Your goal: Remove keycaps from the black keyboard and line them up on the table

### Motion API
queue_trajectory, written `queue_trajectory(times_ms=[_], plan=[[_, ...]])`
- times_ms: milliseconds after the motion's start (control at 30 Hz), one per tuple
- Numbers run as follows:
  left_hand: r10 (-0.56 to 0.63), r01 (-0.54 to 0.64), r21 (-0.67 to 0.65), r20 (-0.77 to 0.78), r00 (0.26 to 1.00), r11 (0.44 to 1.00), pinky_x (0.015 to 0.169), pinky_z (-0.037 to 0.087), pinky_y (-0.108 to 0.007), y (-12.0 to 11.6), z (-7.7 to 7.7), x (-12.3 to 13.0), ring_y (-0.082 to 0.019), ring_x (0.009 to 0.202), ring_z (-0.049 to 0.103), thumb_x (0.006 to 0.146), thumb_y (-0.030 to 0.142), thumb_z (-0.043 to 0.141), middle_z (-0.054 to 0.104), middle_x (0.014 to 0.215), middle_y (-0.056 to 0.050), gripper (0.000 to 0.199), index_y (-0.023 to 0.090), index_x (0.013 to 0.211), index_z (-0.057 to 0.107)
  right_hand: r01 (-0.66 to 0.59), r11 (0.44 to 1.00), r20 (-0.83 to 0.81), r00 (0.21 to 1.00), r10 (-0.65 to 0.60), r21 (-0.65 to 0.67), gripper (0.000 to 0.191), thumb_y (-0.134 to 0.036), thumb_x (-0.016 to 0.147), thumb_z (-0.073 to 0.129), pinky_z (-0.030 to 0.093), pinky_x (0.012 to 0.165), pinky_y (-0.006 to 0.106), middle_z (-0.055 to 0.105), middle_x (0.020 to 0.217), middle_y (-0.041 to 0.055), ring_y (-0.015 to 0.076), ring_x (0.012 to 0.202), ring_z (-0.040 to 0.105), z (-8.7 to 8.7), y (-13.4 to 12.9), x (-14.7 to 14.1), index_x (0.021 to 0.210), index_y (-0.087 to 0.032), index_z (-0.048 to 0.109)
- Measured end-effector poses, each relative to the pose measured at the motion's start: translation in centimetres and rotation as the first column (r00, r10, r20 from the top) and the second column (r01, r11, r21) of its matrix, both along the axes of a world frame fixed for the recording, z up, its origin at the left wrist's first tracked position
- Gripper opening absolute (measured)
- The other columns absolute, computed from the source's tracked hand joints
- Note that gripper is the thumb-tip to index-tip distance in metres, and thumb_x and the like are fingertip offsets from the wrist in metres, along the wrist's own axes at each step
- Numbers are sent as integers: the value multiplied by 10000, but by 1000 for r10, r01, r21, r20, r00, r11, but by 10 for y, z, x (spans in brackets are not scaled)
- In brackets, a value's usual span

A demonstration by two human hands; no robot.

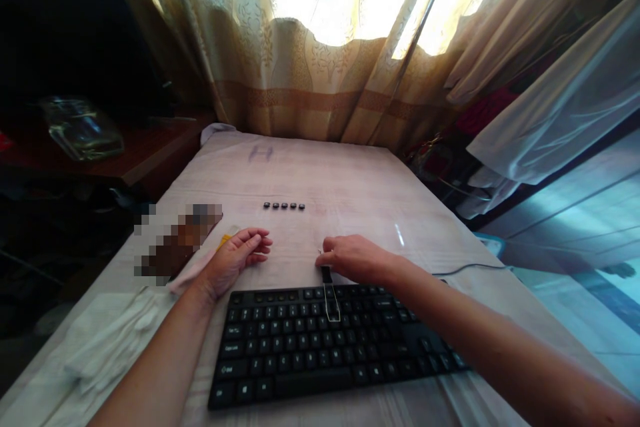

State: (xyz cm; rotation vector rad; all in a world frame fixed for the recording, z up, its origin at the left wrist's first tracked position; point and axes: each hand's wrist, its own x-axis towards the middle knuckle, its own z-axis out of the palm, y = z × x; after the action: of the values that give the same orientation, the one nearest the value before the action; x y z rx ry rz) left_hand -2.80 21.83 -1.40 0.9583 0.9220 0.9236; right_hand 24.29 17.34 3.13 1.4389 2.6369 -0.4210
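Note:
A black keyboard [315,381] lies on the cloth-covered table in front of me. My right hand [353,258] is above its back edge, fingers closed on the black handle of a wire keycap puller [333,318]. The puller's wire loop hangs over the upper key rows; whether it touches a key I cannot tell. My left hand [243,255] rests beyond the keyboard's back left corner, fingers loosely curled and apart, holding nothing. Several small black keycaps [285,205] stand in a row on the cloth, farther back than both hands.
A pixelated brown object [175,247] lies at the left, with a white cloth [110,333] nearer me. Something yellow [225,239] shows behind my left wrist. A cable [473,265] runs off to the right. A glass jar [83,130] stands on a side shelf.

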Motion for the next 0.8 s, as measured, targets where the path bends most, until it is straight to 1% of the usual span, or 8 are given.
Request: queue_trajectory(times_ms=[167, 267, 333, 400, 500, 567, 633, 800], plan=[[10, -10, 1, 1, 1000, 1000, 643, 538, -234, 0, 0, 2, -133, 709, 648, 683, 301, 796, 725, 810, -48, 278, 145, 889, 694, -16, 991, -67, 997, 25, 130, 182, -129, 862, 560, 427, 718, 265, 659, 1094, 69, 194, 859, 613, -11, -2, 3, 941, -231, 688], [15, -15, 1, -1, 1000, 1000, 629, 540, -223, -1, 0, 2, -127, 696, 649, 684, 287, 796, 724, 800, -46, 265, 143, 881, 695, 157, 967, -259, 960, -103, 201, 144, -182, 886, 547, 452, 765, 277, 666, 1042, 84, 181, 857, 620, -12, -10, 7, 980, -194, 655], [18, -18, -5, 2, 1000, 1000, 629, 543, -221, -1, 1, 2, -126, 693, 650, 697, 270, 786, 724, 797, -47, 240, 141, 878, 694, 342, 926, -471, 851, -232, 162, 118, -233, 880, 558, 470, 757, 278, 678, 934, 63, 163, 802, 621, -13, -18, 7, 954, -186, 637], [23, -23, -9, 6, 1000, 1000, 631, 546, -222, -1, 1, 2, -127, 697, 652, 713, 257, 772, 724, 797, -50, 220, 139, 881, 693, 465, 885, -691, 645, -327, 15, 132, -293, 863, 574, 493, 733, 282, 680, 864, 43, 154, 766, 625, -15, -27, 5, 930, -188, 620], [27, -27, -6, 9, 1000, 1000, 626, 548, -220, -1, 1, 2, -128, 700, 653, 723, 254, 764, 724, 800, -51, 212, 137, 883, 691, 453, 851, -865, 278, -419, -267, 225, -386, 823, 602, 526, 694, 302, 687, 860, 44, 162, 764, 645, -17, -40, -3, 937, -192, 591], [26, -26, -6, 10, 1000, 1000, 624, 549, -218, -1, 1, 2, -125, 697, 652, 725, 256, 762, 724, 798, -48, 211, 137, 884, 691, 386, 834, -873, 127, -471, -394, 262, -414, 794, 629, 535, 655, 304, 692, 863, 45, 160, 738, 650, -19, -48, -10, 931, -196, 580], [22, -22, -8, 9, 1000, 1000, 626, 550, -217, -1, 1, 2, -123, 697, 653, 729, 254, 757, 723, 799, -45, 205, 140, 886, 692, 336, 822, -859, 69, -508, -459, 269, -417, 772, 659, 534, 619, 292, 692, 854, 44, 156, 717, 651, -21, -53, -16, 904, -196, 583], [24, -24, -11, 7, 1000, 1000, 632, 558, -222, -1, 0, 1, -124, 705, 659, 738, 254, 746, 728, 813, -46, 198, 142, 894, 694, 309, 804, -826, 91, -556, -508, 268, -429, 762, 682, 481, 542, 252, 649, 737, 18, 154, 684, 631, -32, -55, -26, 862, -191, 609]])
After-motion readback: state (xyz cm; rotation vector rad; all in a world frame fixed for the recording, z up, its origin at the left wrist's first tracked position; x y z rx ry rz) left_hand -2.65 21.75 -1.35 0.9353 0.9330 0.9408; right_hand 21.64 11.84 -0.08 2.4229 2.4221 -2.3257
